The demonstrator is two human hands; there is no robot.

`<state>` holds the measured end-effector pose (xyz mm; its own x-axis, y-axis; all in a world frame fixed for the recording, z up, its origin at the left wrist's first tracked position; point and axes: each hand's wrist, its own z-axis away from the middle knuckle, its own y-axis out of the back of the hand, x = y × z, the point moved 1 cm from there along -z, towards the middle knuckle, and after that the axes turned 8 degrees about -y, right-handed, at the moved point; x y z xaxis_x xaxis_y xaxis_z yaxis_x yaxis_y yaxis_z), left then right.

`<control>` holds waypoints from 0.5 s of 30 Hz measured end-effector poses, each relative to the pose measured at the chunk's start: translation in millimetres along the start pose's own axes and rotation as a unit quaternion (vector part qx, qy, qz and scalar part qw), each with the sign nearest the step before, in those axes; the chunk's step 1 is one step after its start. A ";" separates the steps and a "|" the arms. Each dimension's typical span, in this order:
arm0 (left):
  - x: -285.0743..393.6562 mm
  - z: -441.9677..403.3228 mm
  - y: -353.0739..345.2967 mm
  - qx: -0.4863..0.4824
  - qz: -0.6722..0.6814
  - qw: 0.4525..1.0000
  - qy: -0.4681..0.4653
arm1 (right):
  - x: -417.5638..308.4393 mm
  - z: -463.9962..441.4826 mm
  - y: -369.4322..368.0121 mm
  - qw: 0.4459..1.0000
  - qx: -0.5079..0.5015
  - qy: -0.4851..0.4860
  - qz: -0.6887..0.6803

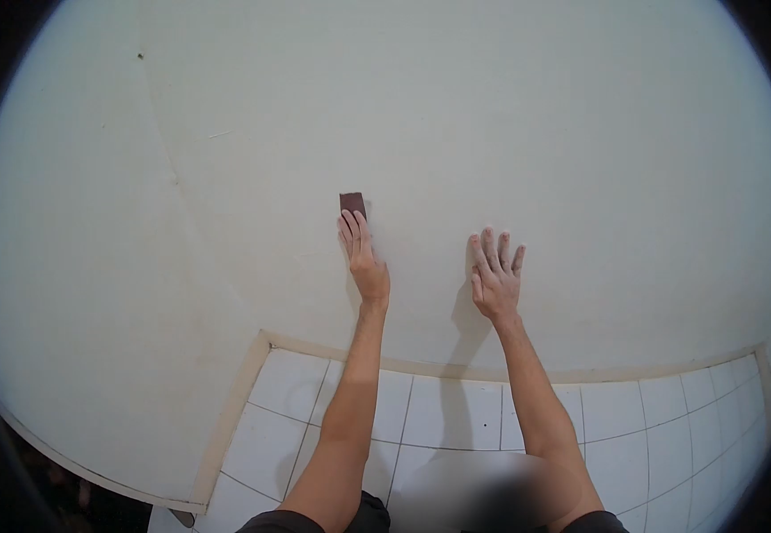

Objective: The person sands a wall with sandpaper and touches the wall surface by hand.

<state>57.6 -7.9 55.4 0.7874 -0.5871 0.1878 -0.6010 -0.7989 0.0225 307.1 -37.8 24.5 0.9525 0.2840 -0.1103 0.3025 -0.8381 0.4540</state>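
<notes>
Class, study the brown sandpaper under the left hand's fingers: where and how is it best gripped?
Pinch the brown sandpaper by the side edges of its upper end, probably from above: that flat end juts past the left hand, whose fingers cover the lower part.

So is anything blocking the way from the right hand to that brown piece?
Nothing visible, just wall, lies between the right hand and the brown piece, though the left hand covers its lower end.

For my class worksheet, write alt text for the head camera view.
A person's left hand holds a brown rectangular piece at a pale wall, with the right hand spread open to its right. Below is a white tiled floor.
</notes>
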 end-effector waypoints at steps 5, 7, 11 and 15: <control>-20.8 43.4 -7.1 -0.028 -0.027 0.999 -0.027 | 1.0 -0.6 -2.5 1.000 -0.015 -0.001 0.009; -32.1 82.5 -9.7 -0.048 -0.043 0.997 -0.042 | 0.5 -0.5 0.9 1.000 -0.011 0.002 0.017; -21.4 74.4 -11.3 -0.047 -0.049 0.997 -0.028 | 1.0 -1.4 2.8 1.000 -0.011 0.002 -0.004; 0.6 9.1 -6.0 -0.015 -0.018 1.000 -0.014 | -3.6 -1.1 2.6 1.000 -0.005 0.005 0.004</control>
<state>62.9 -4.7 46.5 0.8115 -0.5622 0.1594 -0.5763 -0.8151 0.0587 304.5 -40.5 27.0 0.9544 0.2823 -0.0973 0.2945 -0.8355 0.4640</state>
